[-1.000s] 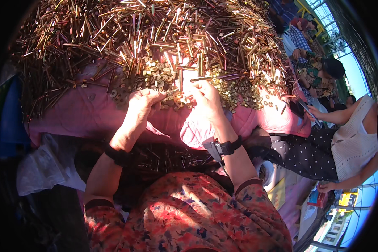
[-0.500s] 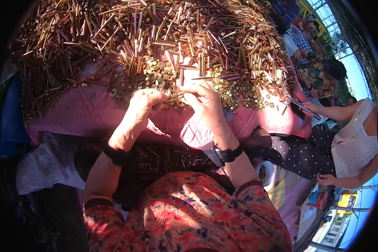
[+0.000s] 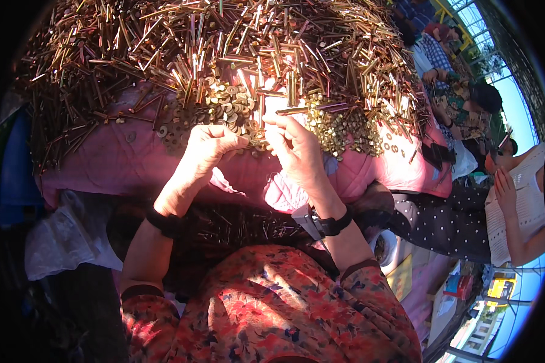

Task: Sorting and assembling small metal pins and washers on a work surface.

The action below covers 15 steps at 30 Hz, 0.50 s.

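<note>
Closely pinched, the left hand (image 3: pixel 204 151) has its thumb and index finger brought together, and a slim metal piece (image 3: pixel 257 143) pokes out from their tips toward the right. The right hand (image 3: pixel 298 148) is loosely curled, its index finger stretched forward above the thumb with a narrow space between; its fingertips are near the far end of that piece, but glare hides whether they grip it. The slim metal piece lies between the two hands, just above the front part of a pink quilted cloth (image 3: pixel 121 160).

Directly beyond the fingers sits a cluster of flat washers (image 3: pixel 231 104), and just beside the right hand, on its right, spreads a heap of small brass-coloured pieces (image 3: pixel 339 130). Farther right, a few loose rings (image 3: pixel 394 148) lie on the sunlit cloth. Past all this, a broad pile of metal tubes (image 3: pixel 224 36) closes off the far side, pointing every way.

Room for moving is mostly on the near side: the cloth's front edge runs beneath both forearms, and a wide stretch of pink shows left of the left hand. Below that edge is a shadowed gap before the floral garment (image 3: pixel 284 314). A clear plastic bag (image 3: pixel 63 248) hangs at lower left; a co-worker in a pale knit top (image 3: pixel 521 212) is at the right, well apart from the hands.
</note>
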{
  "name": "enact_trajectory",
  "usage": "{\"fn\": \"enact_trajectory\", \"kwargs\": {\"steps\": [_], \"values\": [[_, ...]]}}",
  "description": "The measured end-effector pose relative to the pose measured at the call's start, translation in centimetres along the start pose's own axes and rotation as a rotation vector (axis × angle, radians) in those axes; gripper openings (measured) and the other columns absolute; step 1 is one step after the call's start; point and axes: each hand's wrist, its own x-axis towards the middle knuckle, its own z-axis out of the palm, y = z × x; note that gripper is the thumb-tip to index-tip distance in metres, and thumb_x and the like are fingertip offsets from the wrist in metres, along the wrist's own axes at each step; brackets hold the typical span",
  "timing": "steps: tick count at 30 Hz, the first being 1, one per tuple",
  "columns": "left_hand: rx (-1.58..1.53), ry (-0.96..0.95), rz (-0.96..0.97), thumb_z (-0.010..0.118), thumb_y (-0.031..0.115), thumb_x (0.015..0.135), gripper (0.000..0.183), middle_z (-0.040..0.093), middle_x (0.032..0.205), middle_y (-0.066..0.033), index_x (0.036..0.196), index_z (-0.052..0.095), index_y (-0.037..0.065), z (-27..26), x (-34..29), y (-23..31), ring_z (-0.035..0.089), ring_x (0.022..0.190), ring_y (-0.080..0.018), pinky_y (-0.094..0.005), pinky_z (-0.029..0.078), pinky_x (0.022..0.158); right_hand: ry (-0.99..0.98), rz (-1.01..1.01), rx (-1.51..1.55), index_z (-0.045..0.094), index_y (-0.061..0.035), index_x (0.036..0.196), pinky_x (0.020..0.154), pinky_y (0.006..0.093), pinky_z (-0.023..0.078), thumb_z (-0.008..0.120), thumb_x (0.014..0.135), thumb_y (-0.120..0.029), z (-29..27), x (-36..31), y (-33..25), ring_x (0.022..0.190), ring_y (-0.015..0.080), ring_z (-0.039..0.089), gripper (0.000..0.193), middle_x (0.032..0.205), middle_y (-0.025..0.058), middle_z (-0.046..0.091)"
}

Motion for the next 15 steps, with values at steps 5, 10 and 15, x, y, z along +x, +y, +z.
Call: {"fn": "enact_trajectory", "kwargs": {"steps": [5,10,15], "values": [[0.005,0.024,-0.017,0.066,0.006,0.077,0.009,0.053,0.056,0.0040,0.069,0.065,0.003,0.1,0.3,0.3,0.036,0.045,-0.0007,-0.0169,0.023,0.043,0.066,-0.182,-0.010,0.053,-0.0045,0.119,0.065,0.0228,0.048,0.060,0.085,0.000,0.2,0.1,0.1,0.073,0.0092,0.058,0.035,0.081,0.0017,0.062],[-0.004,-0.004,-0.016,0.066,0.007,0.077,0.007,0.054,0.056,0.0031,0.072,0.067,0.002,-0.1,0.4,0.1,0.036,0.045,-0.0010,-0.0167,0.023,0.043,0.016,0.024,0.134,0.046,-0.0066,0.128,0.068,0.0264,0.049,0.060,0.082,0.004,0.0,0.2,0.1,0.075,0.0128,0.060,0.050,0.082,0.0071,0.062],[0.028,0.003,-0.010,0.065,0.007,0.078,0.007,0.055,0.057,0.0025,0.076,0.068,0.001,-0.4,0.5,-0.5,0.038,0.046,-0.0012,-0.0169,0.024,0.043,0.017,-0.282,-0.297,0.042,-0.0063,0.131,0.068,0.0256,0.048,0.061,0.082,0.002,-0.2,0.0,0.1,0.074,0.0109,0.059,0.053,0.080,0.0064,0.060]]}}
